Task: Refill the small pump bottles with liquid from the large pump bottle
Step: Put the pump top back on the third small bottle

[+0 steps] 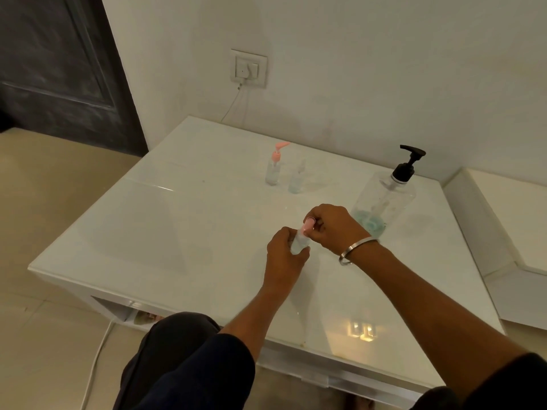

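My left hand [285,251] grips the clear body of a small pump bottle [299,241] over the middle of the white table [177,226]. My right hand [334,226] pinches that bottle's pink pump top [308,224]. The large clear pump bottle [383,199] with a black pump head stands just behind my right hand, a little blue liquid at its bottom. Farther back stand a small bottle with a pink pump [273,167] and a small clear bottle [297,180] beside it, its top hard to make out.
A wall socket [248,68] with a plugged cable is behind the table. A dark door [59,69] is at the left. A second white surface [515,220] adjoins on the right. A white cable [94,365] runs over the floor.
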